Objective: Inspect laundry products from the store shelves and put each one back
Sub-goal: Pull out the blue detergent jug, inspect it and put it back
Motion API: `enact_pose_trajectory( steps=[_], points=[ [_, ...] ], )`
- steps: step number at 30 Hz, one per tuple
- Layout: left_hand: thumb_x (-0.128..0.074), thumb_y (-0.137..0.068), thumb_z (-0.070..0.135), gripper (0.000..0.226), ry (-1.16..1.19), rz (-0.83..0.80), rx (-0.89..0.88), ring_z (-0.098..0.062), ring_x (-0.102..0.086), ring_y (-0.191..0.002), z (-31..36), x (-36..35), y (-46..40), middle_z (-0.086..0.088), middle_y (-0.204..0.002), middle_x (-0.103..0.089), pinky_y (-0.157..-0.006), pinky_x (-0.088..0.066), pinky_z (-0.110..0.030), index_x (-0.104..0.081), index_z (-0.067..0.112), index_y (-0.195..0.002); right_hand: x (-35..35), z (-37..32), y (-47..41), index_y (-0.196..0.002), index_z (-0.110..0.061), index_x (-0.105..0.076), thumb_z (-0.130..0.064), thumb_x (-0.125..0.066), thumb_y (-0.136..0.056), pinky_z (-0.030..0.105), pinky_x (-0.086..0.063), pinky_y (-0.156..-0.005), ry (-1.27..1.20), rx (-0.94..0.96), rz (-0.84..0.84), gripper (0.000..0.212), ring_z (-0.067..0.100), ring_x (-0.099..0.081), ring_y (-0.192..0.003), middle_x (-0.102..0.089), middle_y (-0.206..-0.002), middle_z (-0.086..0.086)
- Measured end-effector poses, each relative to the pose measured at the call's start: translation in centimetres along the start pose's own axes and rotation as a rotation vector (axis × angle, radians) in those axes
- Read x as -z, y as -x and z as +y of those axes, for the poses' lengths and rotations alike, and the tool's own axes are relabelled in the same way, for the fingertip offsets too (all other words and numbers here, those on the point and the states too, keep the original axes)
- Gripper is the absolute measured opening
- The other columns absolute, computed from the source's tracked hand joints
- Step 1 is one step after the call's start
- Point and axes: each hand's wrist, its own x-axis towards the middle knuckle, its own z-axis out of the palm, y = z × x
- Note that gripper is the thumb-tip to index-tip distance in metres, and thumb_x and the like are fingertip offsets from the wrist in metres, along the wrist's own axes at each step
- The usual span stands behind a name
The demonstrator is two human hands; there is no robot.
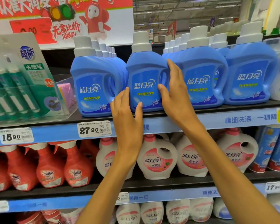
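Store aisle, upper shelf (217, 117). Blue detergent bottle (144, 81) upright at front edge, between my hands. Right hand (176, 94) flat on handle side, fingers straight; left hand (126, 120) spread, thumb touching lower left. Right nearer.

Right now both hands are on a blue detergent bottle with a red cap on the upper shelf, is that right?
Not quite: the cap is white, not red. The head view shows the left hand and right hand on either side of the blue detergent bottle, which stands on the upper shelf.
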Motion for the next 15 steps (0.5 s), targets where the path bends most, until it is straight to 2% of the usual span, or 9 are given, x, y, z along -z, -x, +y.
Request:
enact_pose_trajectory(
  steps=[4,6,8,10,11,13,15],
  points=[
    [-0.061,-0.090,0.002,0.048,0.005,-0.036,-0.023,-0.027,-0.045,-0.126,-0.1,0.2,0.0,-0.013,-0.135,-0.048,-0.104,-0.040,-0.042,-0.046,-0.002,-0.135,-0.2,-0.1,0.3,-0.149,0.000,-0.016,-0.001,-0.046,-0.097,0.002,-0.005,-0.107,0.029,0.007,0.015,0.059,0.020,-0.014,-0.146,-0.018,-0.157,0.012],
    [-0.060,-0.090,0.002,0.047,0.005,-0.036,-0.023,-0.026,-0.043,-0.127,-0.1,0.2,0.2,-0.013,-0.136,-0.047,-0.106,-0.038,-0.041,-0.046,-0.001,-0.135,-0.1,-0.4,0.9,-0.148,0.000,-0.021,-0.001,-0.047,-0.097,0.002,-0.007,-0.106,-0.012,-0.001,0.060,0.057,0.019,-0.018,-0.145,-0.023,-0.156,0.011],
    [-0.060,-0.090,0.003,0.046,-0.017,-0.019,-0.053,-0.025,-0.041,-0.129,0.1,0.5,0.5,-0.013,-0.137,-0.046,-0.110,-0.032,-0.028,-0.048,0.001,-0.134,0.7,-0.6,1.5,-0.145,0.000,-0.030,0.001,-0.047,-0.096,0.008,-0.017,-0.111,-0.056,0.031,0.160,0.051,0.016,-0.029,-0.140,-0.034,-0.151,0.012],
    [-0.060,-0.090,0.004,0.044,-0.037,-0.031,-0.126,-0.025,-0.040,-0.128,0.8,0.6,0.7,-0.012,-0.136,-0.046,-0.106,-0.024,-0.014,-0.050,0.005,-0.133,2.2,-0.3,1.6,-0.139,0.000,-0.041,0.003,-0.046,-0.095,0.023,-0.031,-0.112,-0.093,0.059,0.294,0.045,0.017,-0.042,-0.132,-0.046,-0.141,0.011],
    [-0.061,-0.090,0.004,0.044,-0.038,-0.054,-0.166,-0.025,-0.040,-0.127,1.3,0.5,0.6,-0.012,-0.136,-0.047,-0.106,-0.023,-0.013,-0.051,0.006,-0.132,3.1,-0.1,1.4,-0.137,-0.001,-0.044,0.003,-0.045,-0.095,0.028,-0.037,-0.110,-0.108,0.051,0.356,0.042,0.017,-0.046,-0.128,-0.049,-0.137,0.009],
    [-0.060,-0.090,0.005,0.042,-0.028,-0.112,-0.231,-0.025,-0.041,-0.126,2.4,0.0,0.6,-0.011,-0.135,-0.049,-0.107,-0.028,-0.020,-0.053,0.006,-0.131,5.1,0.6,0.9,-0.135,-0.002,-0.046,0.000,-0.045,-0.095,0.031,-0.040,-0.107,-0.096,0.020,0.435,0.040,0.017,-0.050,-0.125,-0.052,-0.134,0.008],
    [-0.058,-0.090,0.003,0.042,0.013,-0.188,-0.262,-0.026,-0.042,-0.127,3.6,-0.8,0.5,-0.010,-0.135,-0.051,-0.108,-0.031,-0.027,-0.052,0.004,-0.132,6.8,1.5,0.3,-0.136,-0.003,-0.045,-0.004,-0.046,-0.097,0.032,-0.039,-0.107,-0.012,-0.015,0.432,0.039,0.018,-0.048,-0.126,-0.051,-0.134,0.008]
  ],
)
